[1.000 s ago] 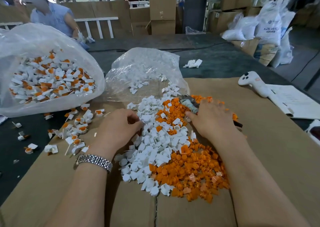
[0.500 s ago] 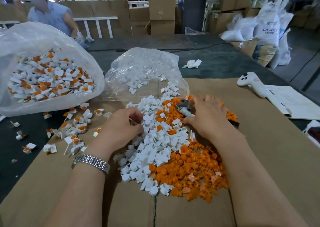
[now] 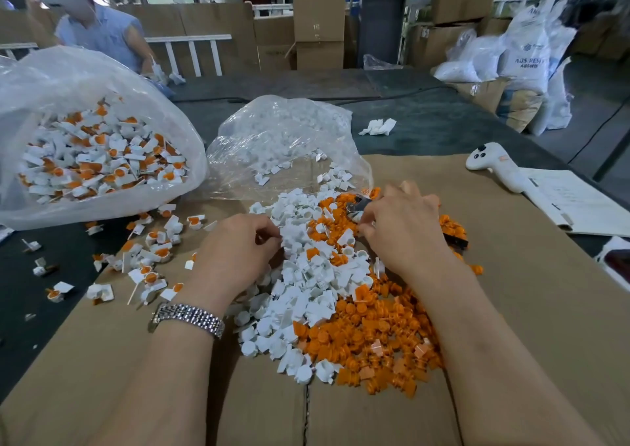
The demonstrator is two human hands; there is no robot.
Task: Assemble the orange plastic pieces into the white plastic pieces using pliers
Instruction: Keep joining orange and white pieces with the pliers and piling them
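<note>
Plainly the orange plastic pieces [image 3: 368, 336] and white plastic pieces [image 3: 306, 275] are small, light, rigid mouldings, heaped loose together on the cardboard sheet [image 3: 528, 309] between the two forearms. I judge they will slide and scatter at a nudge, so each is best pinched singly by its body at the fingertips, with the pliers doing the pressing.

At the white side of the heap the left hand [image 3: 235, 254] has its fingers curled, the tips pinching into the pieces; whether one piece is actually caught I cannot tell. Over the orange pieces at the far edge, the right hand [image 3: 402, 230] is wrapped around the pliers [image 3: 358, 207], whose metal head pokes out past the fingers.

Just behind the heap a clear bag [image 3: 289, 145] spills more white pieces. Further left, a larger bag [image 3: 85, 132] holds assembled parts, with strays [image 3: 150, 261] scattered below it that could get mixed in. A white controller [image 3: 494, 166] and papers [image 3: 576, 203] lie to the right, well apart.
</note>
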